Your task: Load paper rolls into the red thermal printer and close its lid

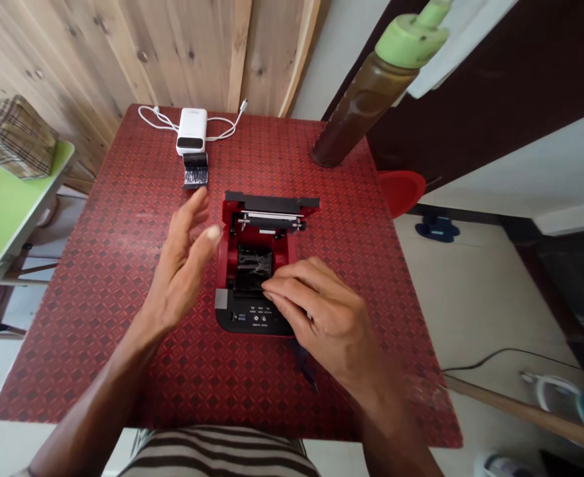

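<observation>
A red and black label printer [252, 315] sits on the table with its lid [272, 202] raised at the back. In its open bay lies a roll of shiny black film [252, 262], its loose end hanging towards the front panel. My right hand [321, 305] reaches over the printer's front right corner, thumb and fingertips pinched at the edge of the black film. To the left of the printer, my left hand [185, 265] hovers with its fingers apart, holding nothing.
A white power bank [192, 126] with a white cable and a crinkled black strip [195, 170] lie at the back left. A tall brown bottle [358, 103] with a green cap stands at the back right. A dark cord [304, 364] shows in front of the printer on the red table [97, 318].
</observation>
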Tool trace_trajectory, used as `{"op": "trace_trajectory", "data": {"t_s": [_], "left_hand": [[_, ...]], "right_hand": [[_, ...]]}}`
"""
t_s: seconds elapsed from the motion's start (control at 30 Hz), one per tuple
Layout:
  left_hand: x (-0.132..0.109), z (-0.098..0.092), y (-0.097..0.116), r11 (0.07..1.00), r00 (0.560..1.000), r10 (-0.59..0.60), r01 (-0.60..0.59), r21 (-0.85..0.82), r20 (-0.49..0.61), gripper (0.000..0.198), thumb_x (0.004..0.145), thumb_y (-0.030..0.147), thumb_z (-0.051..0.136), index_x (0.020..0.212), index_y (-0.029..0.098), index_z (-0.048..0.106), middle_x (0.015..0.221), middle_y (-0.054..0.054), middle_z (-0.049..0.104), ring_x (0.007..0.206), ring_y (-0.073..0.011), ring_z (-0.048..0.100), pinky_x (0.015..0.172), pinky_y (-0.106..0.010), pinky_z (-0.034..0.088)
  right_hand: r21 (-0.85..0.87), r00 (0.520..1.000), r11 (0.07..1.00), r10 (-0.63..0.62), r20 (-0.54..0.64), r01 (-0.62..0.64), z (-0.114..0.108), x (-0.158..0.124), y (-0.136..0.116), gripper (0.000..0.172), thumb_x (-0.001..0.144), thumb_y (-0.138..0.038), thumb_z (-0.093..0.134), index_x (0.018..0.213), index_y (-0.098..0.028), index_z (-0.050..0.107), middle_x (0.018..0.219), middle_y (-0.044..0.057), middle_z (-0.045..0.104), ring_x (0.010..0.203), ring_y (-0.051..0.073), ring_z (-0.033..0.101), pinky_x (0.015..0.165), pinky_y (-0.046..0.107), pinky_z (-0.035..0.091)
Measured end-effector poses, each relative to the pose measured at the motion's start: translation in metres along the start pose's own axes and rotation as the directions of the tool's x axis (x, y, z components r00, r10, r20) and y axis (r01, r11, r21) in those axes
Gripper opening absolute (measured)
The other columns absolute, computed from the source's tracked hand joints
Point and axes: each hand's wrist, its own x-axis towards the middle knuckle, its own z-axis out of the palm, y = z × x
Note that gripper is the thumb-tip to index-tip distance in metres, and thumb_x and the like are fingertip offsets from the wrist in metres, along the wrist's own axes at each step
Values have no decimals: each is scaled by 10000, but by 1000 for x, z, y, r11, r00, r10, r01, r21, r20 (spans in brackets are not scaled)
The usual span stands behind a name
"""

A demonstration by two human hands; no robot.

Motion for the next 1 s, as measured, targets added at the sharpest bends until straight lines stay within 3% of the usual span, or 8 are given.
{"op": "trace_trajectory", "data": {"t_s": [0.1, 0.2, 0.37, 0.43, 0.5, 0.57, 0.7, 1.0], "left_hand": [[19, 7, 5, 996, 995, 81, -80, -27, 50, 512, 1125, 657, 611, 1498, 334, 745, 1579, -69, 715, 1511, -367, 610, 1281, -543, 477], [16, 9, 7, 995, 997, 80, -79, -60, 14, 487, 1142, 691, 560, 1254, 305, 834, 1385, -68, 791, 1399, -355, 670, 1240, -532, 510], [-12, 7, 5, 1000, 1000, 4, -4, 2, 27, 266, 1042, 503, 817, 944, 256, 802, 1412, -85, 768, 1505, -362, 619, 1281, -532, 485], [-23, 9, -1, 999, 999, -41, 41, -29, 19, 232, 984, 446, 878, 1120, 271, 808, 1558, -100, 695, 1583, -374, 565, 1286, -537, 496], [-32, 11, -8, 988, 993, -118, 119, -95, 15, 524, 970, 453, 889, 1445, 322, 711, 1691, -109, 602, 1623, -373, 539, 1299, -555, 502], [-39, 14, -15, 963, 975, -212, 219, -157, 58, 692, 988, 482, 869, 1606, 346, 589, 1742, -112, 572, 1642, -372, 531, 1319, -563, 496], [-44, 15, -24, 921, 950, -275, 304, -244, 149, 662, 1033, 499, 818, 1625, 322, 580, 1736, -108, 606, 1609, -358, 582, 1320, -534, 508], [-44, 17, -22, 932, 961, -244, 270, -243, 132, 607, 1050, 436, 797, 1617, 322, 613, 1741, -96, 612, 1583, -351, 612, 1305, -520, 528]], "right_hand": [[-25, 999, 1000, 15, -52, -16, 5, -10, -4, 217, 1099, -52, 672, 1046, -221, 797, 939, 48, 790, 852, 192, 731, 790, 337, 636], [-75, 995, 997, 18, -93, -25, 10, -19, -8, 232, 1082, -21, 672, 1089, -219, 794, 974, 60, 811, 849, 194, 733, 779, 340, 640], [-179, 994, 984, -20, -111, 0, 14, -32, -13, 305, 1055, -2, 667, 1173, -252, 797, 1069, 72, 847, 899, 219, 761, 825, 381, 668], [-207, 991, 978, -35, -129, 8, 15, -35, -14, 312, 1039, 1, 682, 1181, -252, 796, 1084, 80, 855, 939, 237, 775, 855, 403, 675], [-239, 986, 971, -31, -163, -9, 17, -36, -15, 310, 1030, -8, 705, 1167, -271, 795, 1139, 82, 866, 1009, 258, 795, 900, 436, 677], [-259, 982, 965, -2, -191, -48, 18, -36, -15, 295, 1028, -23, 718, 1136, -287, 793, 1259, 93, 868, 1139, 292, 809, 971, 488, 672], [-189, 987, 980, 40, -156, -69, 18, -32, -14, 258, 1046, -23, 688, 1105, -259, 776, 1336, 97, 875, 1268, 304, 817, 1084, 516, 644], [-111, 990, 988, 96, -102, -108, 12, -27, -14, 194, 1067, -61, 702, 1127, -237, 754, 1251, 72, 908, 1213, 266, 851, 1118, 477, 646]]}}
